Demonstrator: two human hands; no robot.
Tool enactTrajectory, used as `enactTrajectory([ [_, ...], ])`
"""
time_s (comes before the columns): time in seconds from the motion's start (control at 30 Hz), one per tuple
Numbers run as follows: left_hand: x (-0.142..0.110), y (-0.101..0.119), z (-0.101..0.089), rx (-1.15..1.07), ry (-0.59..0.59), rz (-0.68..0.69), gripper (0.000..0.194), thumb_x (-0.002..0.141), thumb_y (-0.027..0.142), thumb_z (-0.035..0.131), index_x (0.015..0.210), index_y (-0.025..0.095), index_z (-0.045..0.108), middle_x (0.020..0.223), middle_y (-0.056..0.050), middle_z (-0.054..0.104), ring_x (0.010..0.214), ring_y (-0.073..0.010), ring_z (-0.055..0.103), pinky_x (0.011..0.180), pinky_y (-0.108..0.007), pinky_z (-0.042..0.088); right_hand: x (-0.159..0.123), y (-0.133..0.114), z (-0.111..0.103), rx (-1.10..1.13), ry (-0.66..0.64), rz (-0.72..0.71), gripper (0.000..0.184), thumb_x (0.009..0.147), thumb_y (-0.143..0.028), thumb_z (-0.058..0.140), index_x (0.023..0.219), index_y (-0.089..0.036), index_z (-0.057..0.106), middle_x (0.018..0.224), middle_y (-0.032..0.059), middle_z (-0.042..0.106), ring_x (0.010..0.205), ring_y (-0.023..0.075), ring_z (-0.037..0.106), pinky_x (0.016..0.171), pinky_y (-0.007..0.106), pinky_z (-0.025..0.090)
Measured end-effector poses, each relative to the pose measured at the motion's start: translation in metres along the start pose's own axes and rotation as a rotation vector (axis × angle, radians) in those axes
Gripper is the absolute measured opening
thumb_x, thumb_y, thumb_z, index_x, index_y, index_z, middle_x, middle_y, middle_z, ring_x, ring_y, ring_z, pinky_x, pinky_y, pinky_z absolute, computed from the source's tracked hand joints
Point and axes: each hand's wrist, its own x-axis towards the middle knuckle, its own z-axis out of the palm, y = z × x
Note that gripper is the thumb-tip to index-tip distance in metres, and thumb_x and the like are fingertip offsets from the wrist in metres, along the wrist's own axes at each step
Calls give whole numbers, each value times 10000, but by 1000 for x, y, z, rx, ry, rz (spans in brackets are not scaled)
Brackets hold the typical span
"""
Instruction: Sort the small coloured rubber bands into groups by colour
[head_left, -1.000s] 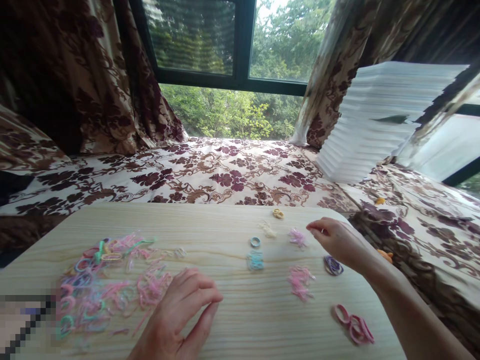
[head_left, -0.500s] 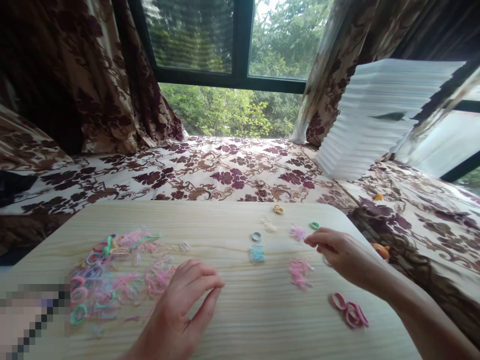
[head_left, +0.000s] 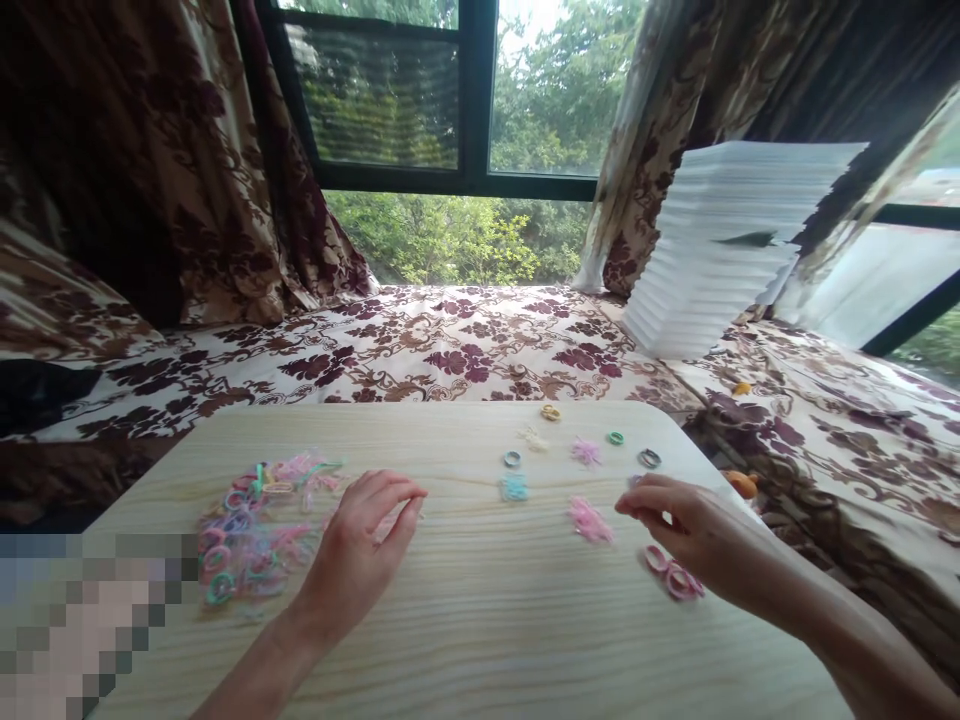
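A heap of mixed pastel hair bands [head_left: 244, 530] lies at the left of the pale wooden table [head_left: 480, 630]. My left hand [head_left: 360, 550] rests beside it, fingers stretched and slightly bent, tips on the wood. To the right lie small sorted groups: light blue bands [head_left: 514, 488], a blue ring [head_left: 511, 459], pink bands [head_left: 589, 520], a green ring [head_left: 615, 438], a grey ring [head_left: 649, 458] and dark pink rings [head_left: 675, 580]. My right hand [head_left: 679, 525] hovers just above the dark pink rings, fingers curled with tips together; anything between them is hidden.
A floral-covered seat [head_left: 420, 350] runs behind the table under a window [head_left: 465, 100] with patterned curtains. A tall stack of white sheets [head_left: 720, 250] stands at the back right. Orange bits [head_left: 741, 484] lie on the cover beside the table's right edge.
My right hand drew back from the far edge toward me, leaving a green ring and a grey ring there. My left hand slid forward toward the mixed heap. The view shifted slightly.
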Motion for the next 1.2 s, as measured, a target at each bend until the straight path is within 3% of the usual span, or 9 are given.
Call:
enactTrajectory([
  [0.13, 2, -7, 0, 26, 20, 7, 148, 837, 200, 503, 851, 168, 647, 854, -56, 646, 866, -167, 573, 802, -313, 465, -9, -9, 16, -68, -105, 37, 307, 776, -169, 409, 780, -237, 709, 832, 42, 680, 764, 188, 625, 668, 273, 441],
  [0.23, 2, -8, 0, 29, 18, 5, 151, 839, 200, 502, 852, 163, 647, 855, -56, 646, 865, -167, 572, 802, -316, 462, -10, -11, 22, -122, -112, 65, 319, 792, -164, 395, 812, -228, 707, 851, 54, 665, 781, 194, 621, 668, 276, 428],
  [0.53, 3, -7, -1, 35, 33, 31, 161, 840, 206, 493, 842, 162, 648, 838, -60, 650, 841, -165, 572, 785, -314, 465, -5, -13, 21, -186, -53, 68, 255, 761, -137, 444, 768, -231, 681, 827, 38, 644, 704, 161, 592, 577, 240, 382],
  [1.0, 2, 0, -2, 13, -4, 10, 133, 840, 183, 496, 810, 164, 624, 838, -52, 643, 847, -163, 568, 787, -306, 453, 4, -12, 25, -292, -100, 63, 198, 780, -158, 464, 689, -202, 634, 799, 38, 645, 658, 147, 579, 531, 226, 317],
  [1.2, 0, -3, 0, 15, -11, 8, 128, 828, 186, 515, 841, 174, 642, 850, -45, 648, 862, -165, 575, 799, -297, 452, 8, -11, 23, -307, -105, 69, 172, 727, -139, 492, 592, -189, 587, 672, 28, 617, 552, 130, 524, 497, 241, 265],
])
